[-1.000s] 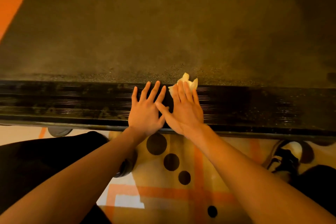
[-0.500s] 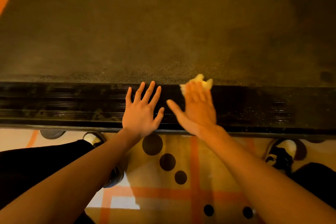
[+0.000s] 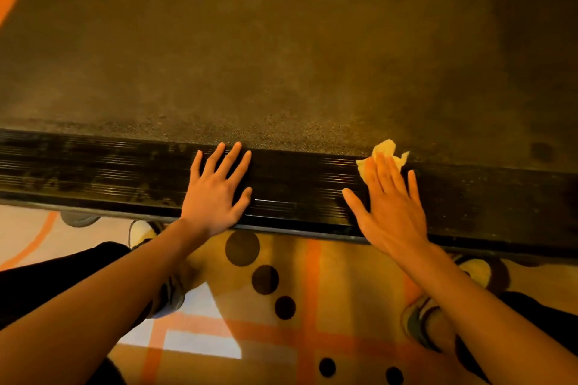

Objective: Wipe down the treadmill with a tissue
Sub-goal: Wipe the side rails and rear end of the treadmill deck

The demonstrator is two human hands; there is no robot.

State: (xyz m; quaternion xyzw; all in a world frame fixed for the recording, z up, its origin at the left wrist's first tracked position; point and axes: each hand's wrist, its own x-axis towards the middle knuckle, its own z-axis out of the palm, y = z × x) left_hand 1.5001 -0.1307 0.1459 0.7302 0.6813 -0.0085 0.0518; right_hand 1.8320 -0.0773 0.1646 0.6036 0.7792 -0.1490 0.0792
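The crumpled tissue (image 3: 385, 151) lies on the treadmill's ribbed black side rail (image 3: 93, 172), right at the seam with the belt (image 3: 281, 56), at about 3 o'clock from the middle of the view. The right hand (image 3: 389, 206) presses it flat with straight fingers, and the paper pokes out at 12 o'clock from the fingertips. At 9 o'clock from it, well apart, the left hand (image 3: 215, 187) rests palm down on the same rail, fingers spread and holding nothing. At 6 o'clock is the floor (image 3: 344, 275) with orange lines and dark dots, and 2 shoes (image 3: 419, 322) show beneath the forearms.
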